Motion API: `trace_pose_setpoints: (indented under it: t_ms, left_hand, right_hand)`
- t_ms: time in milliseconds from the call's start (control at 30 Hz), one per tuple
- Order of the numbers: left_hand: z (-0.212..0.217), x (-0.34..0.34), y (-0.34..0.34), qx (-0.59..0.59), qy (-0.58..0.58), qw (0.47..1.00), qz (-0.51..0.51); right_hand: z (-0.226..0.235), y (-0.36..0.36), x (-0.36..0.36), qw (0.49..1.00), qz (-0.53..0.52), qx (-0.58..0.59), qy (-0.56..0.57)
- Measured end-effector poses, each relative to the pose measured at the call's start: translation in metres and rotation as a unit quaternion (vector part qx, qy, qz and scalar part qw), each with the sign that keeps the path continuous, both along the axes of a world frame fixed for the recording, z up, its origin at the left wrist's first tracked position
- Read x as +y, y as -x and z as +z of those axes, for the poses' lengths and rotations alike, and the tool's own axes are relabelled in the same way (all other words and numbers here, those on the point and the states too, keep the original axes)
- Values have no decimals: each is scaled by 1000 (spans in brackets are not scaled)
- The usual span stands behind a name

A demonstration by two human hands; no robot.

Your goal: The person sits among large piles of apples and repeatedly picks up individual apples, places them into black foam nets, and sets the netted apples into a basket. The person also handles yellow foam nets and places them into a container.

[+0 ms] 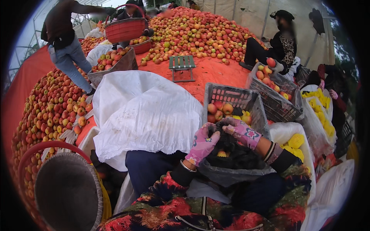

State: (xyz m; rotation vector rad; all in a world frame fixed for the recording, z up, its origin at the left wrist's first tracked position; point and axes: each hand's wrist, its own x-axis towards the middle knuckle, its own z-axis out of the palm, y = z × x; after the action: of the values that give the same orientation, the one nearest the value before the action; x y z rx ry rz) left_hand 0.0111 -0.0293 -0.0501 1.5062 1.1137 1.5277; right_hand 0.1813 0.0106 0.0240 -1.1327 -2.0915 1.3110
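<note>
Left hand (202,144) and right hand (242,132) gloved, close together, fingers curled

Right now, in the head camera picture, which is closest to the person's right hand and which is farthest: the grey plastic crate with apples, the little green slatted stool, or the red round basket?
1. Grey plastic crate with apples: just above the right hand.
2. Little green slatted stool: farther up, on the orange ground sheet.
3. Red round basket: farthest, top left, carried by another person.
</note>
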Motion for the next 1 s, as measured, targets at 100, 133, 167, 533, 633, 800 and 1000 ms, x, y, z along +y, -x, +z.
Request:
trace_pose_setpoints:
  t_ms: [100,133,167,533,633,800,1000]
  left_hand:
    - [9,1,-16,53,4,998,-22]
    - [15,-4,-11,28,-43,998,-23]
    - [12,-3,-26,76,-83,993,-30]
    - [11,-18,-18,68,-30,997,6]
    - [42,-31,-38,173,-197,963,-55]
    - [13,-23,-19,390,-9,920,-39]
    - [10,-23,-14,-92,393,871,-280]
  right_hand:
    - [-1,-22,-7,992,-93,-81,-7]
    - [4,-14,-10,989,-102,-104,-32]
    - [-14,-31,-3,950,-89,-199,-223]
    - [-44,-19,21,952,-128,-218,-171]
    - [-27,-31,8,962,-194,-142,-127]
    - [-28,-22,0,968,-158,-137,-136]
    - [-33,-6,-33,933,-81,-257,-240]
